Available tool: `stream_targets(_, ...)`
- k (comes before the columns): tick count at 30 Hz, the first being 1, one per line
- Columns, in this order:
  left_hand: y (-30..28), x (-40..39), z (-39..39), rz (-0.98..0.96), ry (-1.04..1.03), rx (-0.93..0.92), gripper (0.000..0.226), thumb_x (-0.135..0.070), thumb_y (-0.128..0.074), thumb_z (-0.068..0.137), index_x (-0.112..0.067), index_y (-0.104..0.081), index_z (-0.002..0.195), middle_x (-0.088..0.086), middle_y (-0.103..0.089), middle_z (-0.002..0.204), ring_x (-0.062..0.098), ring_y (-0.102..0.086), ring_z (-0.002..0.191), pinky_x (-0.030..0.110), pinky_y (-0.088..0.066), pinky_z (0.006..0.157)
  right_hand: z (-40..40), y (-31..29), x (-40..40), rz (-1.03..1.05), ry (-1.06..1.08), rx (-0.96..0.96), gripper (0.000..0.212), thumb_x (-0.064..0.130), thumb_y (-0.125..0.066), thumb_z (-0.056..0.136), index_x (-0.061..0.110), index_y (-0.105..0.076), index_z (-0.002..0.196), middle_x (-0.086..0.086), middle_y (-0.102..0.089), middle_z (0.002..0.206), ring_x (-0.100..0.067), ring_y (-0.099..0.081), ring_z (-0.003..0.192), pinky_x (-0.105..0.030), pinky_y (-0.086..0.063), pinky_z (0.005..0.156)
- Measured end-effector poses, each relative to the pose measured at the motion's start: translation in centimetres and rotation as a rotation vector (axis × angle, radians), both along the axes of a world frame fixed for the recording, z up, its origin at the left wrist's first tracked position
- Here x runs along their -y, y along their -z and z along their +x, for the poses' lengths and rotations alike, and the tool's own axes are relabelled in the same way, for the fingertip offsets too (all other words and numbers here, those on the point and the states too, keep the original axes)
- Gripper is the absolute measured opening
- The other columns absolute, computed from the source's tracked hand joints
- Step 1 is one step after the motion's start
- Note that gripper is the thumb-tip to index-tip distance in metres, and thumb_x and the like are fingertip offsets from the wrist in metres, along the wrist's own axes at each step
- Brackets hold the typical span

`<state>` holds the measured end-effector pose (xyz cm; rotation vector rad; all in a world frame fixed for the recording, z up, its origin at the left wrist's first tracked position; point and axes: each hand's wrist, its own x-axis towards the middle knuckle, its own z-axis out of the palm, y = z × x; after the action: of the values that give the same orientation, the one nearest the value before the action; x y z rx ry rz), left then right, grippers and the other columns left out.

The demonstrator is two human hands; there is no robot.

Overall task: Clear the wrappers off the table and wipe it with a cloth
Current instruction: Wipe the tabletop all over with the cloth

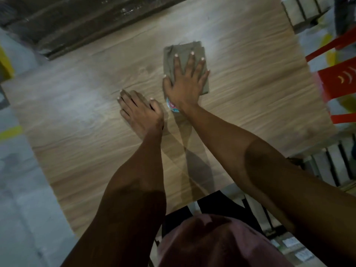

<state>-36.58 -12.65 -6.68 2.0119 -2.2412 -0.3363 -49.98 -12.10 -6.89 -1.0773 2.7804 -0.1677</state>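
— While the right hand (185, 81) lies flat on the cloth (185, 60), what are its fingers doing?

— They are spread and straight, pressing the folded grey-green cloth down onto the table (77, 135). Nothing is gripped; the palm covers the near part of the cloth, and the far part shows beyond the fingertips.

— Where on the table is the cloth?

— Around the middle, a little toward the far side and the right.

— And the left hand (139, 110)?

— It rests palm down on the bare wood just left of the right wrist, fingers straight and close together, holding nothing.

— Any wrapper in sight?

— One small wrapper (172, 106), pale blue with pink, peeks out on the tabletop just beside the right wrist, at the near edge of the cloth. Most of it is hidden by the hand.

— What else is around?

— A red chair (339, 81) stands beyond the table's right edge.
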Motion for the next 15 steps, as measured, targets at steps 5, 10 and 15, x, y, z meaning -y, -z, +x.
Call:
stream_targets(5,-0.3,0.0,-0.1,0.014,-0.01,0.003,0.074,-0.046,-0.044,0.09,-0.007,-0.04,0.153,0.016,-0.029,0.166,0.035,-0.024,0.155,0.05,-0.025,0.12,0.4,0.8,1.3,-0.034,-0.354,-0.034,0.074,0.068,-0.031,0.093,0.037,-0.027,0.16,-0.011,-0.015,0.171,-0.044,-0.008,0.156,-0.065,-0.005,0.122)
stream_targets(10,0.1,0.3,0.0,-0.002,-0.014,0.049,0.073,-0.049,-0.044,0.09,-0.008,-0.045,0.15,0.016,-0.034,0.164,0.035,-0.029,0.153,0.049,-0.031,0.116,-3.8,0.2,3.0,-0.037,-0.173,-0.019,0.076,0.068,-0.034,0.089,0.039,-0.028,0.159,-0.009,-0.017,0.171,-0.042,-0.012,0.156,-0.06,-0.007,0.122)
stream_targets(15,0.0,0.2,0.0,0.0,-0.023,0.047,0.071,-0.048,-0.043,0.09,-0.008,-0.045,0.149,0.016,-0.033,0.165,0.034,-0.028,0.154,0.049,-0.03,0.116,-3.0,-0.6,6.2,0.025,0.018,0.038,0.077,0.067,-0.028,0.091,0.037,-0.02,0.162,-0.013,-0.008,0.172,-0.046,-0.001,0.156,-0.065,-0.001,0.122)
